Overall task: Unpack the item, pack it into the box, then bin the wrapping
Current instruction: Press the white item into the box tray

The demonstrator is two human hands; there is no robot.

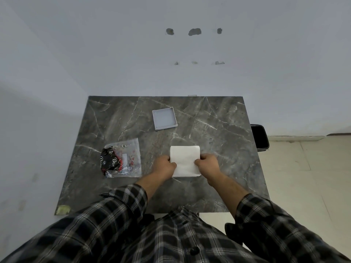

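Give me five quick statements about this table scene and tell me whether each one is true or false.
1. Both hands, left hand and right hand, grip the white folded item. True.
2. The grey box already holds the white item. False: the box lies empty, farther back on the table.
3. The clear plastic bag lies to the left of the hands. True.
4. The black bin stands on the table. False: it stands on the floor by the table's right edge.
5. The person wears plain white sleeves. False: the sleeves are dark plaid.
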